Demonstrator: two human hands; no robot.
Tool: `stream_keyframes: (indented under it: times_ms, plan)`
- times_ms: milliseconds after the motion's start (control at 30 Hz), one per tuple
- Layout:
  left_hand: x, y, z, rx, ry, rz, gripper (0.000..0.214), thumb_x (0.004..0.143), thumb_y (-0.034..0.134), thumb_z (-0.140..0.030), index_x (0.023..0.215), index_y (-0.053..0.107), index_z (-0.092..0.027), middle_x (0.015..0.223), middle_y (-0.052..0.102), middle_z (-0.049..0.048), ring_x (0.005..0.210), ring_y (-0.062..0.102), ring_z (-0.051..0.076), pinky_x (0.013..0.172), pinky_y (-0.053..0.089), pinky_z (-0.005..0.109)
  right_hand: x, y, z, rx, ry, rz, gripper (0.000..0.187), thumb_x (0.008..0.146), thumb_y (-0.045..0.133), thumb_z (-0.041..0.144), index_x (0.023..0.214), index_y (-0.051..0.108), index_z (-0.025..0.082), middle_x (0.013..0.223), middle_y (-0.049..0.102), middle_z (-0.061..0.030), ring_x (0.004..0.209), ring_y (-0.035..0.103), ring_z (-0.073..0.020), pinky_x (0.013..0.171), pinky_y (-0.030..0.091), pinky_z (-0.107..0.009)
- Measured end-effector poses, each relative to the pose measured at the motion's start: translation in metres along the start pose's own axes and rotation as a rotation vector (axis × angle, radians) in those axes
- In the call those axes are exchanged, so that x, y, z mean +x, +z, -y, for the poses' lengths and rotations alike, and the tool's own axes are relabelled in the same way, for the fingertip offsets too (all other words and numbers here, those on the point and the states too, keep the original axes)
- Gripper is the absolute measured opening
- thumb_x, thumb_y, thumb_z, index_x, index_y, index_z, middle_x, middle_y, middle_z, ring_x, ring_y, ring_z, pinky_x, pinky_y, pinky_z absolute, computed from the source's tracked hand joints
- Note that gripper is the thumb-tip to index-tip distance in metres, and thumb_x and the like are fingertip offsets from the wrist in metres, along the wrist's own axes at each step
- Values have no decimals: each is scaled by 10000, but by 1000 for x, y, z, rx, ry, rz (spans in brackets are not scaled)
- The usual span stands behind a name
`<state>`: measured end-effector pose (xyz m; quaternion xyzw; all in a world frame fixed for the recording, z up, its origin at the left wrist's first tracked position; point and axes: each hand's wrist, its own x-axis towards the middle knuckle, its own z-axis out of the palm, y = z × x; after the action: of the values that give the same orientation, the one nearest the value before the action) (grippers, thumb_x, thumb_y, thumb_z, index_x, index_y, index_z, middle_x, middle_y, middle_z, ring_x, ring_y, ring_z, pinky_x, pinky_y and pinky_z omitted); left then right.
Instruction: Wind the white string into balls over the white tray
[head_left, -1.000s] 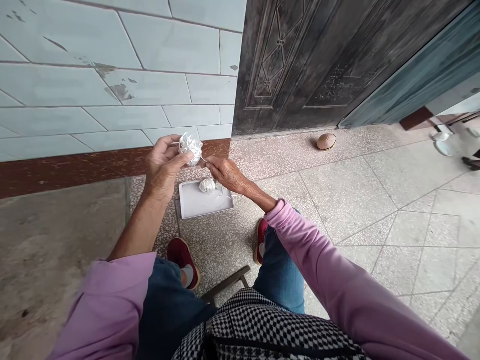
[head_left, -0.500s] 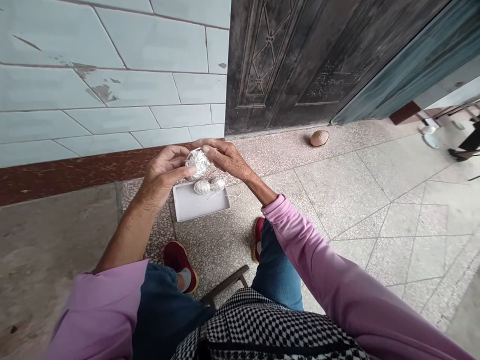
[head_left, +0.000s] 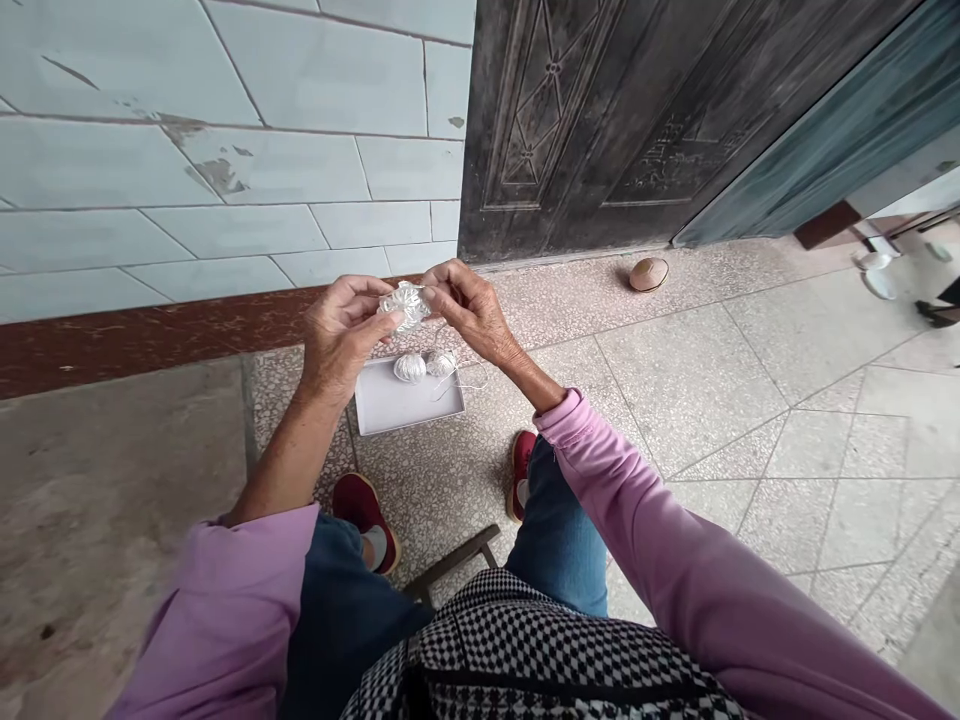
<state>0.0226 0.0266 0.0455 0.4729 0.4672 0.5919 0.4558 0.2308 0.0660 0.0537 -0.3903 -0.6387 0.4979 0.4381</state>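
Note:
A small white looped piece of yarn work, crochet by its look, is held up between my two hands. My left hand has it pinched between thumb and fingers from the left. At its right edge the thumb and fingers of my right hand are closed; whether a hook is among them I cannot make out. Below, on the floor, a shallow white box holds a white ball of yarn and a second yarn ball beside it. A loose yarn strand curls over the box's right side.
Ahead stand a pale tiled wall and a dark carved door. A roundish brown object lies on the speckled floor by the door. My red shoes flank the box, and a wooden stool bar shows between my legs.
Both hands have risen slightly with the white piece, which now shows more of its looped face. My right hand has shifted a little right, with its fingers drawn in at the piece's edge.

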Motion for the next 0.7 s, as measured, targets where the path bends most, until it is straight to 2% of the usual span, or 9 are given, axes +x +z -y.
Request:
stream_keyframes:
  times_ms: [100,167,233,333,433,567,700]
  plan:
    - [1,-1,0,-14,-7,-24,446,686,1048,-368,1040,802,-251,916,860,36,807,674,212,650,536,346,-3,-1,-3,82,-31,113,294,1269,828,399,1081,653,257,915,547,19,814,496,-187,838,680,-346]
    - [1,-2,3,-30,-34,-43,461,691,1061,-376,1035,780,-253,931,846,43,837,691,219,662,551,350,-5,-2,-6,5,-60,176,391,1230,912,484,1068,629,268,902,508,31,791,471,-192,780,603,-338]
    - [0,-4,6,-72,-78,-65,483,684,1069,-377,1029,753,-256,968,839,56,866,705,225,674,570,350,-6,-3,-9,-140,-91,198,380,1205,953,437,1096,629,270,916,529,30,828,506,-202,808,564,-330]
    - [0,-4,13,-154,-136,-109,501,659,1076,-372,1014,738,-269,1030,832,57,887,720,226,681,609,340,-5,-2,-12,-342,-151,160,286,1217,901,264,1138,626,266,981,623,7,926,584,-218,961,586,-349]
    - [2,-3,20,-186,-131,-114,536,698,1119,-421,1027,717,-290,1056,814,52,934,779,251,709,653,355,0,-4,-13,-447,-164,82,316,1242,853,202,1078,591,271,995,662,-5,929,590,-216,1027,586,-359]
    - [2,1,22,-185,-92,-104,606,762,1155,-510,1057,666,-309,1112,839,58,1027,839,288,755,677,380,2,-6,-13,-424,-122,-45,463,1285,828,240,954,507,282,874,588,24,858,571,-202,939,577,-349]
    - [2,5,16,-155,-26,-149,630,767,1157,-532,1065,645,-319,1102,835,42,1012,810,266,768,658,365,-2,1,-9,-159,-49,-44,308,1317,793,304,1061,627,267,863,611,21,718,516,-192,724,549,-335]
